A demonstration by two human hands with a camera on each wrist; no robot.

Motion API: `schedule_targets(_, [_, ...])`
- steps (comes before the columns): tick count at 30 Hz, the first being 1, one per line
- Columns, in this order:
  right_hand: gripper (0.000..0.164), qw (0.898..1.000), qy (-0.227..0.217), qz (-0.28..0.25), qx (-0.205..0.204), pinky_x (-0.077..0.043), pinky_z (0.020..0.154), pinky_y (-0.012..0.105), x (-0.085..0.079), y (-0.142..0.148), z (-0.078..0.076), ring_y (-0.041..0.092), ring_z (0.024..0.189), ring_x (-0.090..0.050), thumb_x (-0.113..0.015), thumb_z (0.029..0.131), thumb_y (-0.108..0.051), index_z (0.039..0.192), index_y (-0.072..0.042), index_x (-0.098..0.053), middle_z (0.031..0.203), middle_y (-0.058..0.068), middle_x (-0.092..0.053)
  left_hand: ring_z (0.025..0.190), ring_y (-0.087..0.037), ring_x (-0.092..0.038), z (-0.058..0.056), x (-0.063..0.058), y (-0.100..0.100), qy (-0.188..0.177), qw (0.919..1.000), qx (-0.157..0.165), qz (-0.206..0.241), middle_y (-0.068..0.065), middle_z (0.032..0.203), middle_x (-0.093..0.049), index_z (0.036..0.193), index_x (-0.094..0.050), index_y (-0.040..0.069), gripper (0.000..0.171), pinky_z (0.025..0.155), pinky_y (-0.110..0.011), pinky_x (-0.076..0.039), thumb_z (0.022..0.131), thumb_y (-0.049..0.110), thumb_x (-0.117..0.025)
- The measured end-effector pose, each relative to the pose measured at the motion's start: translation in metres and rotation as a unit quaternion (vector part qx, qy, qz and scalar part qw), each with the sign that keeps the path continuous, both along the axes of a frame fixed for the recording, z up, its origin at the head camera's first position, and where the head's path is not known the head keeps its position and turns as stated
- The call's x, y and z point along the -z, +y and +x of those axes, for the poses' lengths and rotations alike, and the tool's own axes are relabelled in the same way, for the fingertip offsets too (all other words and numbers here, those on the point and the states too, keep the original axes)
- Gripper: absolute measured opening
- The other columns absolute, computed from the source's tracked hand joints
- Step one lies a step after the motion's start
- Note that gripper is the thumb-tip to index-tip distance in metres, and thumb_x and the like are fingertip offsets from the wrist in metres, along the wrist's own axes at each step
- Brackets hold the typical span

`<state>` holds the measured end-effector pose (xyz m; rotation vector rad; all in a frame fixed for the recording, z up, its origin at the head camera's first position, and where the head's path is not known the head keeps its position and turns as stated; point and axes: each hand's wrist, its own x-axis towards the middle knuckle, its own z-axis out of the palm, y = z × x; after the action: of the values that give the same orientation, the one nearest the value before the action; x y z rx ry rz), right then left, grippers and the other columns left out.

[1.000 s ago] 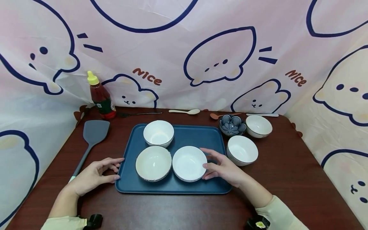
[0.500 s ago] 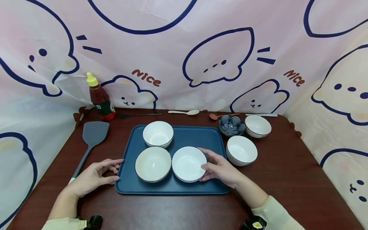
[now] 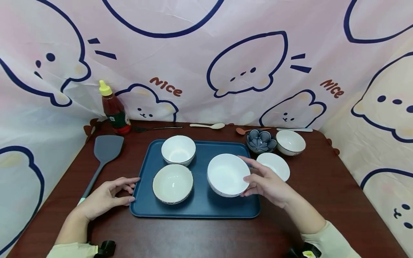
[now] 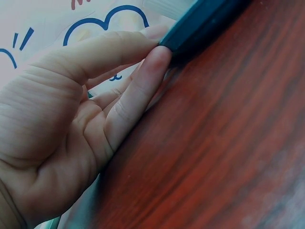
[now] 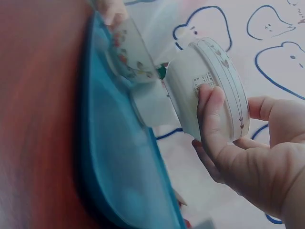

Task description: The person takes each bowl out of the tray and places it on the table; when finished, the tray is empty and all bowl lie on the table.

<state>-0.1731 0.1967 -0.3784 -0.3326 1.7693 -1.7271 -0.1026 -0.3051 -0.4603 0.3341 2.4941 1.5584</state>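
My right hand (image 3: 267, 182) grips a white bowl (image 3: 227, 173) by its right side, thumb at the rim and fingers on the outside. The bowl is raised over the right part of the blue tray (image 3: 200, 211); its footed base and thin leaf pattern show in the right wrist view. At the tray's left edge, my left hand (image 3: 106, 197) holds the rim with thumb and fingertips, also seen close up in the left wrist view. On the tray's left half stand a cream bowl (image 3: 172, 183) in front and a white bowl (image 3: 178, 148) behind it.
Right of the tray are a white bowl (image 3: 275, 165) partly behind my right hand, a blue flower-patterned bowl (image 3: 261, 141) and another white bowl (image 3: 290, 141). A grey spatula (image 3: 108, 148) and a sauce bottle (image 3: 115, 113) stand left. Spoons, including a cream one (image 3: 208, 125), lie along the back.
The white bowl in my right hand has come up off the tray and moved right, away from the cream bowl. My left hand stays at the tray's edge.
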Motion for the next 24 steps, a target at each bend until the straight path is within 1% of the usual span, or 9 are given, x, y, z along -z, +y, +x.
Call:
schedule_targets(3, [0.067,1.0,0.006,0.005,0.007,-0.06,0.081,0.035,-0.009,0.012,-0.001,0.023,0.086,-0.074,-0.058,0.101,-0.015,0.159,-0.023,-0.025,0.128,0.018,-0.053,0.098,-0.008,-0.062,-0.001,0.0,-0.001,-0.002,1.0,-0.005,-0.007,-0.013,0.115,-0.063,0.141,-0.055,0.005,0.058,0.083,-0.016,-0.051,0.088,0.017,-0.077])
schedule_targets(7, [0.065,1.0,0.009,0.011,0.018,-0.06,0.082,0.035,-0.019,0.029,-0.002,0.023,0.087,-0.074,-0.055,0.102,-0.014,0.159,-0.022,-0.023,0.129,0.013,-0.056,0.098,-0.009,-0.062,-0.001,0.001,-0.001,-0.007,0.9999,-0.007,-0.011,-0.012,0.115,-0.063,0.141,-0.055,0.006,0.059,0.084,-0.015,-0.051,0.088,0.019,-0.077])
schedule_targets(13, [0.063,0.999,0.019,0.014,0.039,-0.06,0.082,0.035,-0.028,0.062,-0.004,0.024,0.09,-0.074,-0.05,0.104,-0.012,0.159,-0.018,-0.021,0.128,0.008,-0.059,0.098,-0.009,-0.062,0.0,0.001,-0.001,-0.018,0.9997,-0.01,-0.012,-0.013,0.116,-0.063,0.141,-0.055,0.006,0.059,0.083,-0.017,-0.052,0.088,0.02,-0.077])
schedule_targets(16, [0.062,0.999,0.022,0.01,0.047,-0.06,0.083,0.035,-0.032,0.082,-0.005,0.025,0.091,-0.074,-0.048,0.105,-0.01,0.159,-0.02,-0.019,0.125,0.007,-0.06,0.098,-0.009,-0.062,0.0,0.0,-0.001,-0.017,0.9997,-0.011,-0.013,-0.013,0.115,-0.063,0.141,-0.055,0.006,0.059,0.083,-0.017,-0.052,0.088,0.02,-0.077])
schedule_targets(20, [0.061,0.997,0.047,0.009,0.052,-0.059,0.084,0.037,-0.037,0.108,-0.007,0.027,0.094,-0.074,-0.045,0.105,-0.007,0.159,-0.022,-0.019,0.128,0.003,-0.058,0.098,-0.009,-0.061,0.0,-0.001,-0.001,-0.011,0.9999,-0.005,-0.005,-0.014,0.115,-0.062,0.141,-0.054,0.005,0.058,0.083,-0.016,-0.052,0.089,0.018,-0.076])
schedule_targets(24, [0.059,0.996,0.072,0.004,0.054,-0.059,0.085,0.038,-0.037,0.133,-0.01,0.027,0.096,-0.074,-0.041,0.105,-0.003,0.158,-0.022,-0.022,0.128,0.0,-0.058,0.098,-0.009,-0.061,0.0,0.001,-0.001,-0.008,1.0,-0.001,0.0,-0.014,0.116,-0.062,0.142,-0.054,0.005,0.058,0.083,-0.017,-0.052,0.089,0.017,-0.075])
